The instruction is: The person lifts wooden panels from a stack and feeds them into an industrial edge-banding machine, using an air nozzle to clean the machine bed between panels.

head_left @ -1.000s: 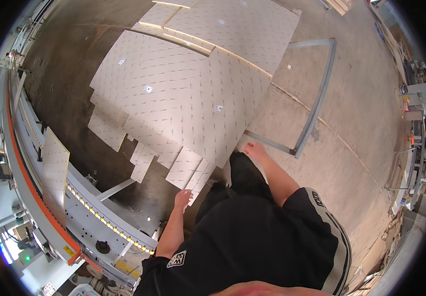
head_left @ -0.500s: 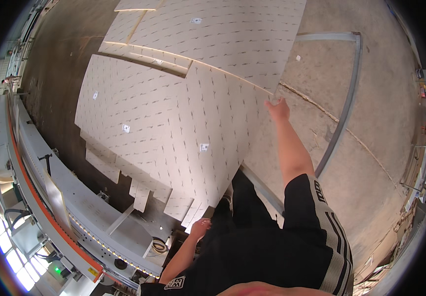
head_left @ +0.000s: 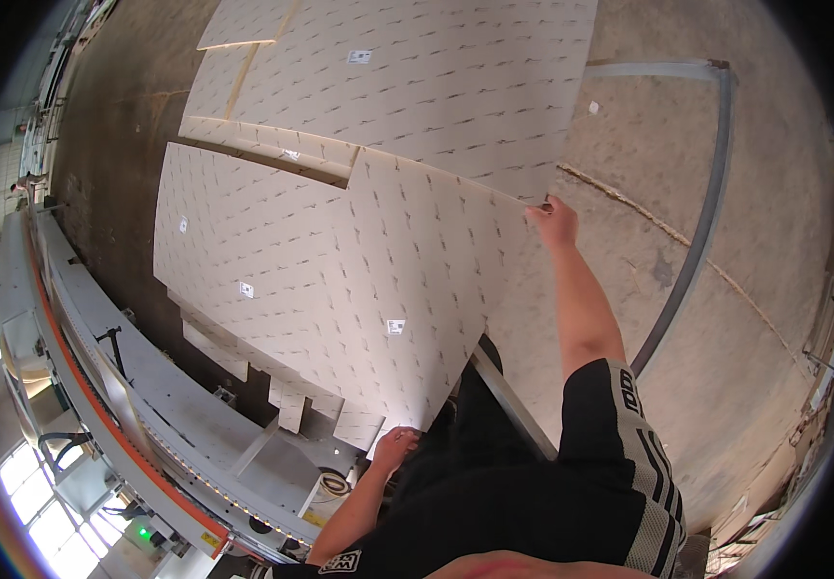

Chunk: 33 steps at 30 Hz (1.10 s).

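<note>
A large pale board (head_left: 417, 251) covered in printed protective film spreads out before me, bearing several small white labels. Its far right corner is pinched between the thumb and fingers of my right hand (head_left: 556, 222). At the board's near end my left hand (head_left: 396, 448) is closed round the edge, with some of its fingers hidden. Beyond it lies another large filmed board (head_left: 417, 87), and a gap shows between the two at the left. Several smaller board pieces (head_left: 291, 400) stick out from below the near board's left side.
On my left runs a long grey machine (head_left: 161, 396) with an orange strip along it. A grey metal frame (head_left: 701, 232) stands low over the concrete floor (head_left: 643, 145) on my right, and its near bar (head_left: 513, 400) reaches close to my legs.
My right hand has closed on the board's corner, its thumb and fingers now together. My left hand has come up against the board's near edge. The whole view has shifted slightly.
</note>
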Available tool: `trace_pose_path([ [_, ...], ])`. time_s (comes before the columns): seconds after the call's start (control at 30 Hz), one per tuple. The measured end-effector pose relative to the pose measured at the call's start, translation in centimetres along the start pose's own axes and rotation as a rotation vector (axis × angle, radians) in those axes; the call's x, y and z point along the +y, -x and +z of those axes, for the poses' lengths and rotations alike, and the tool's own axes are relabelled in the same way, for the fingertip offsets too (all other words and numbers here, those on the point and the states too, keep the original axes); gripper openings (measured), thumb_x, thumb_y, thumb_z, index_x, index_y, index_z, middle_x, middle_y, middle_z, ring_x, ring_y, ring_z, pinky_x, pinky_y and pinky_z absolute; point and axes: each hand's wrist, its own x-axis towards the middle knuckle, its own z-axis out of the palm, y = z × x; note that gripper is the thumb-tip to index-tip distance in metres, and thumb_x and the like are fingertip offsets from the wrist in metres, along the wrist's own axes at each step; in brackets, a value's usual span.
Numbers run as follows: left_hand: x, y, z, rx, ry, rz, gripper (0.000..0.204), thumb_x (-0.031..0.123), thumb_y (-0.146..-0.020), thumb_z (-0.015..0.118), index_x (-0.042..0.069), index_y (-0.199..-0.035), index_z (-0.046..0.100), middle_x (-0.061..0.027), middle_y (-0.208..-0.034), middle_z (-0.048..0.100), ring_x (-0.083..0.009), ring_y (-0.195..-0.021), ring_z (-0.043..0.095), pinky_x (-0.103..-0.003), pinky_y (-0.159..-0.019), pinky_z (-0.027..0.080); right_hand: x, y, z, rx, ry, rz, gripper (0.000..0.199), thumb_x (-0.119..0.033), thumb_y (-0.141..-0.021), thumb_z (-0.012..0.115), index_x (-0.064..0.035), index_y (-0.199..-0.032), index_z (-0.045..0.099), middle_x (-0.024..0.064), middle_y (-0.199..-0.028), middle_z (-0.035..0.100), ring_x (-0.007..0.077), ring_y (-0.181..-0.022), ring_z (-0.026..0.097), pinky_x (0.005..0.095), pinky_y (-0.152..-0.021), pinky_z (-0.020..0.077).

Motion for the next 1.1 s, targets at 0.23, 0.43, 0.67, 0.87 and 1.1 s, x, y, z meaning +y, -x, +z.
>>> trace_pose_path([
  [0.23, -1.0, 0.4, -0.1, 0.066, 0.044, -0.059, 0.031, 0.023, -0.101, 0.060, 0.001, -0.122, 0.065, -0.0097, -0.100, 0.074, -0.0134, -0.082, 0.069, -0.026, -0.070, 0.053, -0.1, -3.3, -2.4, -0.247, -0.439, 0.154, 0.051, -0.029, -0.082, 0.085, -0.0044, -0.121, 0.065, 0.0039, -0.104, 0.073, 0.0140, -0.094, 0.068, 0.0325, -0.078, 0.0540],
  [0.43, -0.9, -1.4, 1.4, -0.043, 0.010, -0.088, 0.031, 0.023, -0.102, 0.059, 0.003, -0.124, 0.065, -0.0089, -0.101, 0.073, -0.0135, -0.084, 0.069, -0.027, -0.073, 0.054, 1.8, -5.3, -2.3, -0.276, -0.532, 0.294, 0.060, -0.038, -0.087, 0.080, -0.0017, -0.131, 0.058, 0.0063, -0.115, 0.069, 0.0184, -0.105, 0.067, 0.0361, -0.087, 0.0539],
  [0.67, 4.2, -1.0, 1.9, -0.001, 0.009, -0.039, 0.031, 0.025, -0.102, 0.058, 0.003, -0.123, 0.065, -0.0072, -0.101, 0.073, -0.0143, -0.086, 0.069, -0.027, -0.075, 0.053, 3.7, 1.4, -1.8, -0.348, -0.390, 0.403, 0.068, -0.046, -0.089, 0.076, -0.0024, -0.137, 0.054, 0.0072, -0.124, 0.067, 0.0208, -0.112, 0.065, 0.0429, -0.095, 0.0505],
  [0.87, 5.1, -1.6, 2.2, -0.037, -0.004, 0.006, 0.031, 0.024, -0.100, 0.059, 0.004, -0.122, 0.067, -0.0056, -0.101, 0.073, -0.0139, -0.084, 0.069, -0.028, -0.073, 0.053, 7.2, 5.3, -4.0, -0.260, -0.476, 0.613, 0.071, -0.056, -0.086, 0.076, -0.0045, -0.131, 0.057, 0.0066, -0.124, 0.067, 0.0211, -0.107, 0.066, 0.0433, -0.094, 0.0493],
  [1.1, 7.2, -5.1, 1.4, -0.047, -0.039, 0.165, 0.032, 0.023, -0.098, 0.060, 0.002, -0.121, 0.067, -0.0060, -0.100, 0.074, -0.0135, -0.084, 0.070, -0.028, -0.072, 0.053, 3.2, 7.8, -3.8, -0.174, -0.378, 0.611, 0.067, -0.054, -0.084, 0.078, -0.0067, -0.127, 0.058, 0.0065, -0.115, 0.068, 0.0184, -0.100, 0.067, 0.0362, -0.074, 0.0546],
])
